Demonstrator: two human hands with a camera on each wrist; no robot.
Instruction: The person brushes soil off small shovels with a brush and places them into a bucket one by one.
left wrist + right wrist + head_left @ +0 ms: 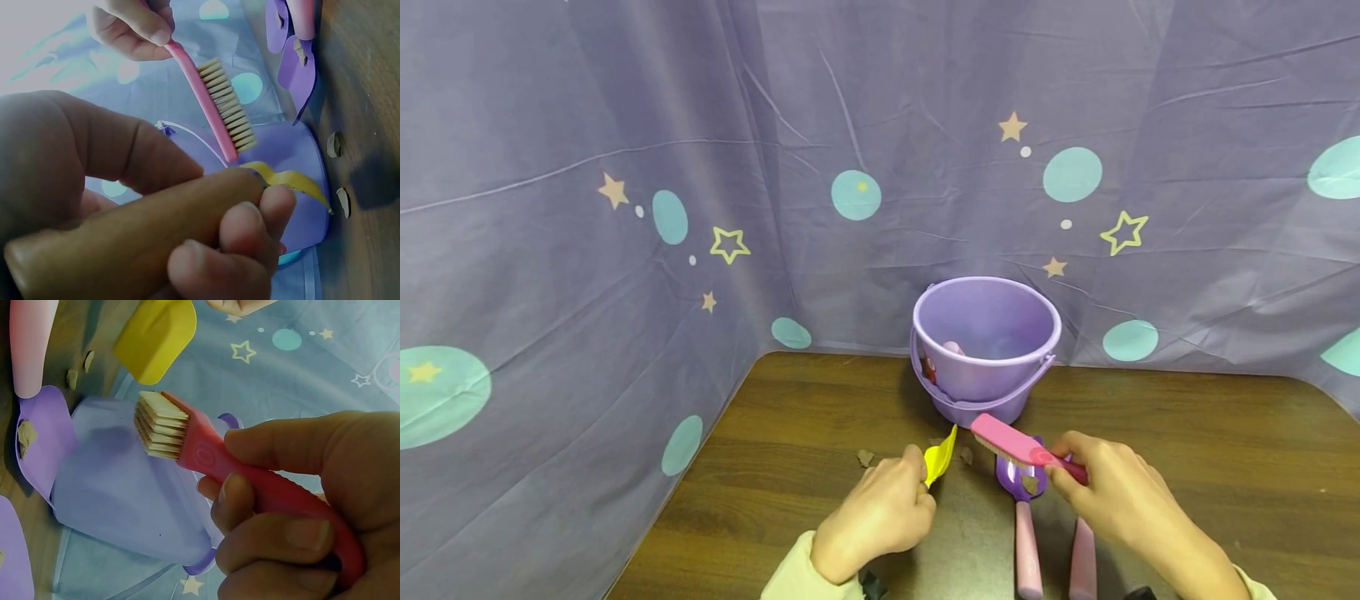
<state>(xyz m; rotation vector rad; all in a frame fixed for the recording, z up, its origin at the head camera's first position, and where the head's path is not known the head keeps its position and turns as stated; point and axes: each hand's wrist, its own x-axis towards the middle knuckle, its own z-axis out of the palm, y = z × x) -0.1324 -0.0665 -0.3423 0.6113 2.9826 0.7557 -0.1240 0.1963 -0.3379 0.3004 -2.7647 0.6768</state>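
My left hand [880, 510] grips the brown handle [144, 234] of a small yellow shovel [938, 457], its blade raised over the table in front of the bucket. In my right hand [1123, 487] is a pink brush [1011, 440] with pale bristles [164, 425], held by its handle. The brush head hangs above a purple shovel [1006, 485] with a pink handle [1028, 550]. A brownish flake [26, 436] lies on that shovel's blade. Several similar flakes [865, 458] are scattered on the table near the yellow blade.
Behind both tools stands a purple bucket [985, 329], its handle lowered at the front and a pink-tipped thing [953, 347] inside. A second pink handle [1083, 560] lies below my right hand. Purple star-patterned cloth [850, 275] borders the wooden table [805, 400] at back and left.
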